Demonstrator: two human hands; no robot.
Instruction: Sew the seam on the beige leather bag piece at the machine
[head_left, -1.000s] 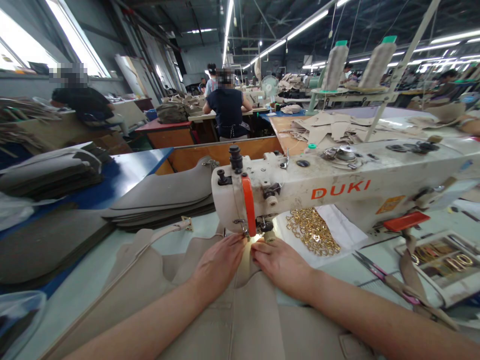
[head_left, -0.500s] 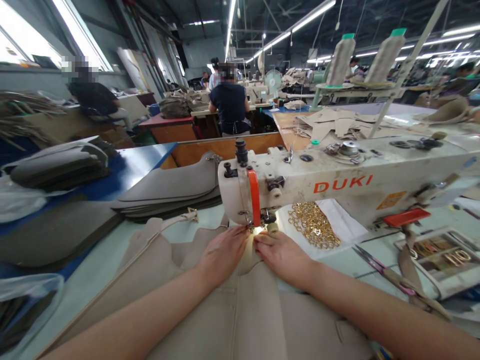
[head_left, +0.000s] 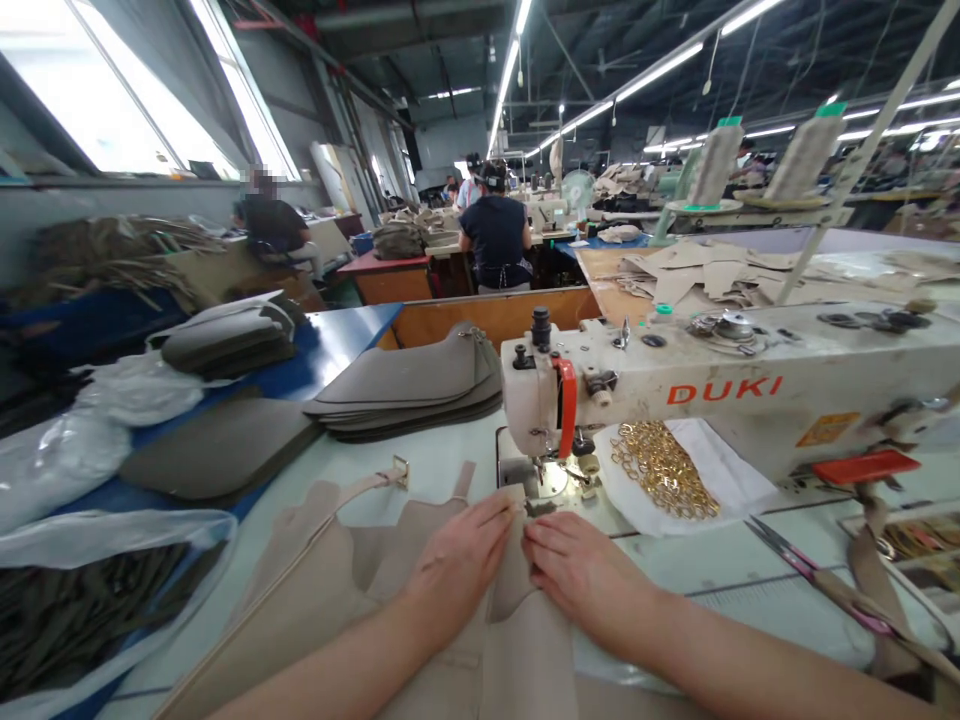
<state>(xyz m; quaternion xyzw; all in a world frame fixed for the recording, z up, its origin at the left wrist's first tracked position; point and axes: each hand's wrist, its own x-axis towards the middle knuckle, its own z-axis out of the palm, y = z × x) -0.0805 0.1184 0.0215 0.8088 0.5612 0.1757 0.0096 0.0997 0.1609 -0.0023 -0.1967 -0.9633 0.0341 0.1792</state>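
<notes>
A beige sewn piece (head_left: 525,640) lies across the front of the sewing machine (head_left: 720,370). My left hand (head_left: 461,560) pinches the left side of its narrow upper end, a little in front of the lit needle area. My right hand (head_left: 574,565) holds the right side of the same end, fingers pressed together. The cloth's tip lies between the hands, just short of the metal needle plate (head_left: 551,478), which shows bare. A strap with a gold buckle (head_left: 401,472) extends from the cloth on the left.
Gold rings (head_left: 664,470) lie on white paper under the machine arm. Scissors (head_left: 817,575) are at the right. Grey-brown panels (head_left: 412,385) are stacked behind left, with a plastic bag of strips (head_left: 97,600) nearer. People sit farther back.
Both hands and the cloth end have come back from under the needle toward the front, uncovering the needle plate. The view has shifted left, so the machine appears farther right.
</notes>
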